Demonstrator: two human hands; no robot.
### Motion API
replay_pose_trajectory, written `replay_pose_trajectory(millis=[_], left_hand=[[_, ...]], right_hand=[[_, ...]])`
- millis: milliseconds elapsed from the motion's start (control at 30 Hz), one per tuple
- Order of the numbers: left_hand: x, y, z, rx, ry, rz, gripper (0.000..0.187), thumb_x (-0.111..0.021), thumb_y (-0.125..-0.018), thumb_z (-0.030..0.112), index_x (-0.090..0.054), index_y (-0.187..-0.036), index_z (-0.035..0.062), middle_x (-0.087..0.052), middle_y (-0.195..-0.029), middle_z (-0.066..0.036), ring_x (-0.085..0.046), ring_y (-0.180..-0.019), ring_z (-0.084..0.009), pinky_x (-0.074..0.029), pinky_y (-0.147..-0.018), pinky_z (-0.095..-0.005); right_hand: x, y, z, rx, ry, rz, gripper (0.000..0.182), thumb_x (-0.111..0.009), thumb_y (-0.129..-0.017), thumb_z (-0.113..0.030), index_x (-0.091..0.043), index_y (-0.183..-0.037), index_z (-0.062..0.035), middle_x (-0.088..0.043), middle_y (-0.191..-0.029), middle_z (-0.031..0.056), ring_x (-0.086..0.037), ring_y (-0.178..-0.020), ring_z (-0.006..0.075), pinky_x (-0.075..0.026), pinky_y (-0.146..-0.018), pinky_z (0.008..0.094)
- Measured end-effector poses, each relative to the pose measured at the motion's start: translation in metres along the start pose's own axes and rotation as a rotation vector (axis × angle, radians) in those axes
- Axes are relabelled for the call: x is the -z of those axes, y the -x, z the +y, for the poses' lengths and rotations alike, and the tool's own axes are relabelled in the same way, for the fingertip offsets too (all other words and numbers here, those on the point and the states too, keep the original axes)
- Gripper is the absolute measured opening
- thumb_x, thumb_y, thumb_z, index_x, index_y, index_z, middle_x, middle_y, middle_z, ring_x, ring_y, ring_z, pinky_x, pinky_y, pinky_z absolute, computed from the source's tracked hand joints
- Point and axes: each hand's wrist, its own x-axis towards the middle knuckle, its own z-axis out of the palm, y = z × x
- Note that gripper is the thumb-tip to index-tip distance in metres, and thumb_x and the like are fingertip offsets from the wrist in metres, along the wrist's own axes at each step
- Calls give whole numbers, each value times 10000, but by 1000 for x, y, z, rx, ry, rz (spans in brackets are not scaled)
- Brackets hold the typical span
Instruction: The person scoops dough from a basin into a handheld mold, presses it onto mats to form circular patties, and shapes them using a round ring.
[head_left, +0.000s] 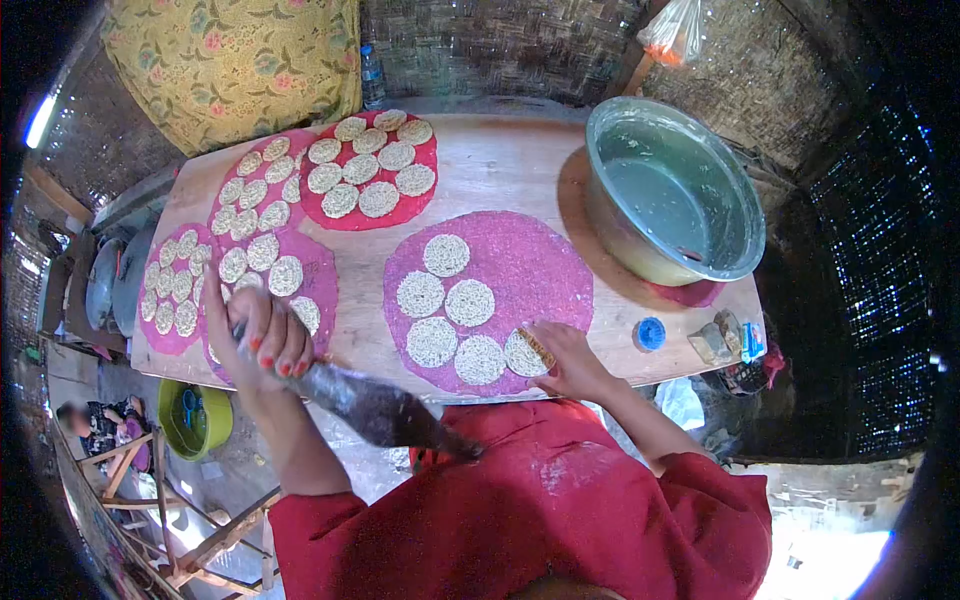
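My left hand (270,335) is closed round the handle of a dark, broad-bladed knife (375,405). Its blade points down and right, over the table's front edge toward my red shirt. On a pink round cloth (525,260) lie several pale, speckled round cakes (470,302). At the cloth's lower right, my right hand (570,362) curves thumb and fingers around the edge of the last cake (522,353). A brown curved strip (538,346), perhaps part of a ring mould, shows between them. What lies under the palm is hidden.
More cloths with cakes cover the left of the wooden table (490,165), including a red cloth (350,215). A large basin (665,190) stands back right, near a blue lid (650,333). A green tub (197,420) and a person (105,425) are at lower left.
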Motion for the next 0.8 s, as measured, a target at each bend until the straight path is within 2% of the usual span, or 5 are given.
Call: replay_pose_trajectory(millis=[367, 433, 567, 600, 800], left_hand=[[44, 34, -18, 34, 17, 113, 693, -174, -893, 632, -376, -465, 125, -363, -344, -51, -318, -241, -197, -328, -271, -327], [42, 35, -18, -2, 27, 134, 683, -187, -895, 630, -377, -471, 129, -365, -344, -45, -326, -243, -191, -336, -271, -322], [23, 34, -29, -118, 51, 320, 639, -236, -886, 638, -369, -477, 165, -352, -318, -5, -320, -219, -158, -315, -233, -287], [22, 34, -29, -116, 49, 315, 639, -236, -886, 638, -369, -477, 165, -352, -318, -5, -320, -219, -158, -315, -233, -287], [29, 31, -29, -61, 24, 22, 637, -244, -871, 659, -400, -510, 159, -365, -320, -14, -303, -203, -155, -311, -219, -305]], right_hand=[[20, -10, -2, -60, -95, -102, 810, -801, -604, -277, -416, -1291, -89, -472, -1260, 172, -415, -1187, 330, -314, -997, 425], [22, -19, 8, -219, -582, -35, 813, -807, -604, -289, -421, -1290, -90, -482, -1254, 167, -445, -1171, 328, -344, -988, 420], [35, -50, 31, -294, -358, 3, 854, -798, -609, -343, -389, -1320, -103, -460, -1292, 161, -466, -1173, 325, -349, -992, 427], [20, -56, 48, -166, -219, 73, 873, -794, -611, -353, -369, -1337, -117, -444, -1317, 144, -450, -1187, 312, -329, -997, 436], [19, -75, 44, -105, -40, -67, 859, -771, -644, -364, -351, -1354, -128, -420, -1351, 127, -424, -1194, 354, -290, -1010, 459]])
